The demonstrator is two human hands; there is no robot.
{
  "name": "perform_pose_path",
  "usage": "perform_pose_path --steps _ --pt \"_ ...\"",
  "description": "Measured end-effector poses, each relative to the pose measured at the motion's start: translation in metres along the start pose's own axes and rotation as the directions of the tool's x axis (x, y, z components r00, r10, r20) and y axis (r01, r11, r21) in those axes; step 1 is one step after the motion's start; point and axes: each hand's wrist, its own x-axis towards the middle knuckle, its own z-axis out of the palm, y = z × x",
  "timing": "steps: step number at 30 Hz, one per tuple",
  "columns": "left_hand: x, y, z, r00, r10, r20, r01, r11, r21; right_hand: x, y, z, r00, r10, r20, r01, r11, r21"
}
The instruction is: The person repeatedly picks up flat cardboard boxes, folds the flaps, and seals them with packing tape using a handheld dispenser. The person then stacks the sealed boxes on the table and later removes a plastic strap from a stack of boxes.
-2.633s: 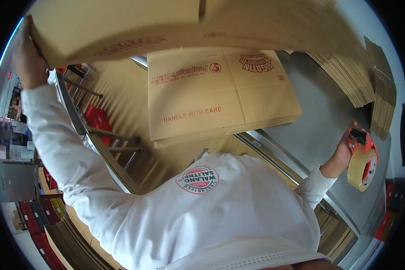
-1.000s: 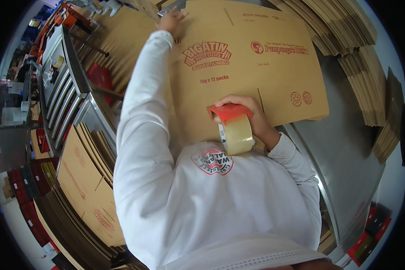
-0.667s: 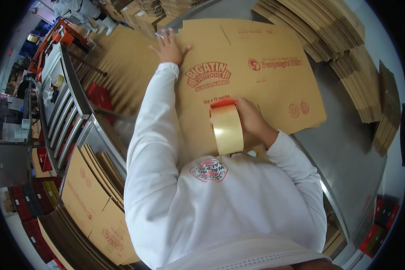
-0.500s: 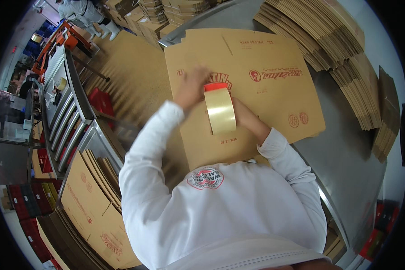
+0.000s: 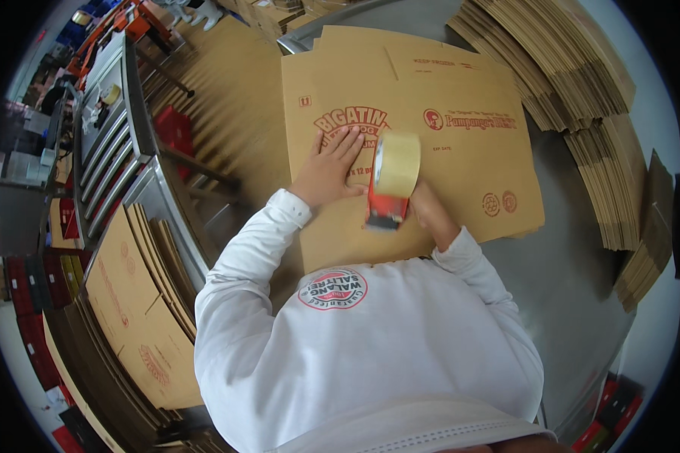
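My left hand lies flat on a flattened brown carton with red printing, fingers pointing away from me, at the centre of the view. Just right of it, my right hand holds a tape dispenser with a red body and a large yellowish roll of clear tape. The dispenser's dark end points toward me, low over the carton; whether it touches the board is unclear. Part of my right fingers is hidden behind it. The carton lies on a steel table.
Stacks of folded cartons stand at the right. At the left are a roller conveyor, leaning flattened cartons, red crates and a red bin. A person in white boots stands at the far top, near more boxes.
My left hand came down from the carton's upper left edge onto its middle and now lies flat. The dispenser in my right hand has turned over, its red body swinging toward me.
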Motion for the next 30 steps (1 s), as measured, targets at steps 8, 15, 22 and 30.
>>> perform_pose_path --steps 8,15,22,30 --pt "-0.065 0.059 -0.017 0.842 -0.514 -0.164 0.488 0.855 -0.177 -0.038 0.008 -0.068 0.972 -0.213 0.095 0.138 0.853 0.503" --pt "-0.11 0.071 -0.005 0.538 -0.843 0.009 0.546 0.34 -0.766 -0.039 -0.022 -0.112 0.932 -0.359 0.055 0.258 0.762 0.594" --pt "-0.113 0.116 -0.014 0.491 -0.741 0.457 0.251 -0.382 -0.889 -0.013 -0.031 -0.087 0.925 -0.37 0.084 0.216 0.696 0.685" --pt "-0.166 0.109 -0.096 0.349 -0.937 -0.029 -0.069 0.005 -0.998 -0.03 -0.062 -0.081 0.828 -0.414 0.378 0.049 0.726 0.686"
